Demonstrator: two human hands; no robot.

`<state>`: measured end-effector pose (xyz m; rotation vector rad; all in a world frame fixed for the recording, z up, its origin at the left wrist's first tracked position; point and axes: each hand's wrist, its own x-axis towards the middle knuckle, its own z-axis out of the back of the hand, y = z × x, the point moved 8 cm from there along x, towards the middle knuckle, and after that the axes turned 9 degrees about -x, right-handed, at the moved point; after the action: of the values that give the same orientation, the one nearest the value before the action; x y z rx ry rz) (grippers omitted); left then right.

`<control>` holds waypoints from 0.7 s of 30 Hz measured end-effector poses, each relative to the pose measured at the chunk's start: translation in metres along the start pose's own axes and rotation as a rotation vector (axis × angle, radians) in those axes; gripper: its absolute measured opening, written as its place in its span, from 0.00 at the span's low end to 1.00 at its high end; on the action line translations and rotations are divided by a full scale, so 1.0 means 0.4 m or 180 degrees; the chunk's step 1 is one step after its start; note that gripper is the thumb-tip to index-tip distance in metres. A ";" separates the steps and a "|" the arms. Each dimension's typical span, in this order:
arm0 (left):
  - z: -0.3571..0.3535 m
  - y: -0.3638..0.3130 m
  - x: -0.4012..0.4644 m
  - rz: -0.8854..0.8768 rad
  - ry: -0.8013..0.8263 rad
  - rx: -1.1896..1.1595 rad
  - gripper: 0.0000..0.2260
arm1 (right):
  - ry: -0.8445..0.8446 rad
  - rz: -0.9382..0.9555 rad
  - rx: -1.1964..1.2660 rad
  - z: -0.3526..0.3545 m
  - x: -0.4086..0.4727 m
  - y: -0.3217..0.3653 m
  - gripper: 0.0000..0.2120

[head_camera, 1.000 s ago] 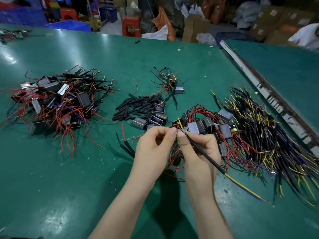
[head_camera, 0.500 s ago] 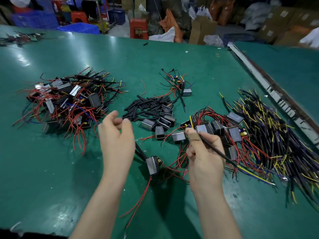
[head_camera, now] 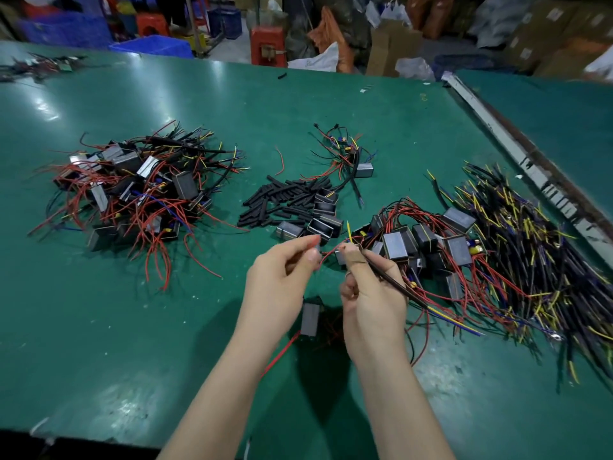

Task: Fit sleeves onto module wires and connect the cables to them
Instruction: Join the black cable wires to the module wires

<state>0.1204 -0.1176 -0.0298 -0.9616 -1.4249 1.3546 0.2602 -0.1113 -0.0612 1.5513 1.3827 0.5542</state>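
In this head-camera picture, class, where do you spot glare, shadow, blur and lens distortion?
Head view: overhead light glares off the green table at far left and near the front edge; both hands, left hand and right hand, cast a dark shadow below them; the far clutter looks soft; the table edge on the right bows, a wide-angle effect.

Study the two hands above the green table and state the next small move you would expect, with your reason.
Probably the left hand feeds the red wire it pinches toward the right hand, which grips the black cable. The two ends sit close but apart, and the module hangs below between the wrists.
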 end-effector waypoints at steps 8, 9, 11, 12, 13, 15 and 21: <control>-0.044 -0.029 -0.022 -0.0227 0.0208 -0.0239 0.13 | 0.0153 -0.0099 0.0382 -0.010 -0.009 0.012 0.09; -0.045 -0.027 -0.021 -0.0221 0.0181 -0.0253 0.13 | 0.0173 -0.0086 0.0392 -0.010 -0.011 0.014 0.10; -0.046 -0.027 -0.021 -0.0220 0.0142 -0.0302 0.11 | 0.0203 -0.0086 0.0353 -0.007 -0.014 0.014 0.10; -0.046 -0.028 -0.021 -0.0226 0.0148 -0.0323 0.10 | 0.0214 -0.0098 0.0315 -0.006 -0.014 0.012 0.08; -0.048 -0.029 -0.022 -0.0237 0.0174 -0.0328 0.09 | 0.0224 -0.0111 0.0287 -0.004 -0.014 0.011 0.05; -0.053 -0.029 -0.023 -0.0237 0.0243 -0.0313 0.08 | 0.0226 -0.0132 0.0280 -0.002 -0.011 0.008 0.04; -0.059 -0.035 -0.026 -0.0315 0.0243 -0.0391 0.06 | 0.0234 -0.0267 0.0522 -0.006 -0.013 -0.003 0.06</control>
<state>0.1468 -0.1221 -0.0176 -0.9980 -1.4913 1.1574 0.2562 -0.1152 -0.0597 1.6076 1.5748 0.4599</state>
